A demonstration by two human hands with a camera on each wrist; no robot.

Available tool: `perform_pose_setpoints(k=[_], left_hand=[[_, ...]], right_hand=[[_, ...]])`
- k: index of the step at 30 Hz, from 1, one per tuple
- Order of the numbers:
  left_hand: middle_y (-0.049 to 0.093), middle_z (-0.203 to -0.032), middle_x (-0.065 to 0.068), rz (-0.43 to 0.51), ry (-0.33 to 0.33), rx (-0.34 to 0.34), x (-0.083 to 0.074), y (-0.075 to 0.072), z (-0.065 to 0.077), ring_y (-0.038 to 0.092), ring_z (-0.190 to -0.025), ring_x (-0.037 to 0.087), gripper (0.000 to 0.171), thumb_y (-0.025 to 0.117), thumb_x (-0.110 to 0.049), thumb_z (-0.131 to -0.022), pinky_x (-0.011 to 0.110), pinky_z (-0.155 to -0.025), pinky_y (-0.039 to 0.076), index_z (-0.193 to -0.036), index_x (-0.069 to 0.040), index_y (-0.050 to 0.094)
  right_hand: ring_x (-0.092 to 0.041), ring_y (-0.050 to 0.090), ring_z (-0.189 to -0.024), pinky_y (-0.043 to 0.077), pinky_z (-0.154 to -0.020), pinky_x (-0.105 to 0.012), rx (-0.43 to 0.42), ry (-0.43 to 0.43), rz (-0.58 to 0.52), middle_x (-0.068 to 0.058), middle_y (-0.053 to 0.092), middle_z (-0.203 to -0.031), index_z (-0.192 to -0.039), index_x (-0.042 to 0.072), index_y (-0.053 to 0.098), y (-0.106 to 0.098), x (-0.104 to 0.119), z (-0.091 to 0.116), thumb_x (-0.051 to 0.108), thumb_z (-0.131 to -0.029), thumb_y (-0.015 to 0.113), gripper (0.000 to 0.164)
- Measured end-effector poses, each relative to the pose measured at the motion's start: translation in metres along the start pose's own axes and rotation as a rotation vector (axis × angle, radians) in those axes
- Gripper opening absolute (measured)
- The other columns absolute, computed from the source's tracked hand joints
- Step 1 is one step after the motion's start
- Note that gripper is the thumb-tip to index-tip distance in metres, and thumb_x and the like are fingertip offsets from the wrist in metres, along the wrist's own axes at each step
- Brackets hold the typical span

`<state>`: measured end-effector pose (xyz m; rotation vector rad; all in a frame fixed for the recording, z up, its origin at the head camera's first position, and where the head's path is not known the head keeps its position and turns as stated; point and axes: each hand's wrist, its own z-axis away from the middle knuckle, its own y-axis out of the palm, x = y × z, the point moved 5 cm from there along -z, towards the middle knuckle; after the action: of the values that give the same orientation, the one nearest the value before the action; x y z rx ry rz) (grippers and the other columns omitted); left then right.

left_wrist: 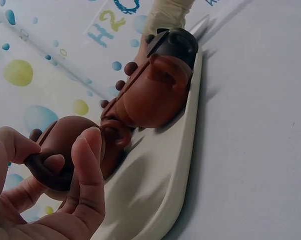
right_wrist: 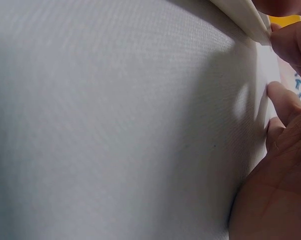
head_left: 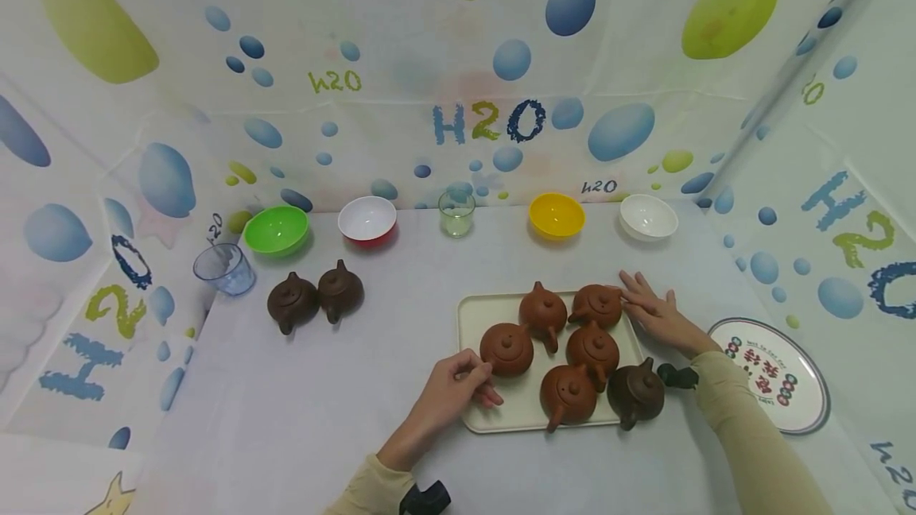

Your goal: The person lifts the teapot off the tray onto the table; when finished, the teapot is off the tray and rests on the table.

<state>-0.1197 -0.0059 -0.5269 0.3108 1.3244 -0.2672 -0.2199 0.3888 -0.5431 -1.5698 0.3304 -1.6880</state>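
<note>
The left forearm angled in from the near side, its hand (head_left: pixel 458 389) pinching the handle of a red-brown teapot (head_left: pixel 506 350) at the tray's (head_left: pixel 511 423) left side. The right forearm reached farther forward, its hand (head_left: pixel 661 315) spread beside the tray's far right corner.

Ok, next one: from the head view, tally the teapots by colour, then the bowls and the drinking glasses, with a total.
Reddish-brown teapots: 5
Dark brown teapots: 3
Bowls: 4
Drinking glasses: 2
Total: 14
</note>
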Motion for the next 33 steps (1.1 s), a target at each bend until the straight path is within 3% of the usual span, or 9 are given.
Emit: perform_pose_setpoints(k=[5,11,17,25,33], left_hand=[[0.078,-0.089,0.022,0.038,-0.011,-0.022,-0.002,-0.009,0.004,0.077,-0.074,0.014,0.034,0.064,-0.022,-0.109,0.025,-0.074,0.063,-0.101,0.010,0.061],[0.075,-0.098,0.027,0.059,-0.008,-0.064,-0.005,-0.023,0.004,0.078,-0.080,0.013,0.032,0.060,-0.021,-0.111,0.027,-0.076,0.064,-0.103,0.010,0.062],[0.075,-0.097,0.020,0.056,-0.009,-0.126,-0.009,-0.039,0.000,0.078,-0.083,0.014,0.028,0.060,-0.018,-0.110,0.026,-0.078,0.064,-0.099,0.007,0.062],[0.074,-0.099,0.013,0.123,-0.053,-0.339,-0.016,-0.075,-0.005,0.077,-0.087,0.014,0.026,0.058,-0.017,-0.110,0.024,-0.081,0.062,-0.088,-0.003,0.058],[0.072,-0.097,0.006,0.294,-0.090,-0.531,-0.013,-0.115,-0.015,0.078,-0.087,0.011,0.023,0.057,-0.019,-0.110,0.021,-0.081,0.062,-0.109,0.003,0.064]], right_hand=[[-0.052,-0.010,-0.165,-0.028,-0.116,-0.079,-0.015,-0.006,-0.002,-0.025,0.011,-0.178,-0.157,-0.002,0.046,0.000,0.004,0.000,0.030,-0.114,0.049,0.054],[-0.051,-0.008,-0.166,-0.026,-0.118,-0.079,-0.024,0.011,0.014,-0.024,0.012,-0.178,-0.158,-0.001,0.046,0.000,0.007,-0.002,0.032,-0.114,0.049,0.055],[-0.053,-0.009,-0.165,-0.027,-0.117,-0.080,-0.018,0.008,0.006,-0.026,0.012,-0.177,-0.158,-0.003,0.045,-0.001,0.007,-0.001,0.028,-0.114,0.049,0.054],[-0.051,-0.010,-0.165,-0.027,-0.117,-0.079,-0.018,0.028,0.011,-0.024,0.010,-0.178,-0.160,-0.001,0.044,0.003,0.005,-0.001,0.031,-0.114,0.049,0.056],[-0.052,-0.011,-0.165,-0.028,-0.117,-0.078,-0.019,0.016,0.007,-0.025,0.010,-0.178,-0.159,-0.002,0.044,0.000,0.006,0.002,0.033,-0.115,0.048,0.056]])
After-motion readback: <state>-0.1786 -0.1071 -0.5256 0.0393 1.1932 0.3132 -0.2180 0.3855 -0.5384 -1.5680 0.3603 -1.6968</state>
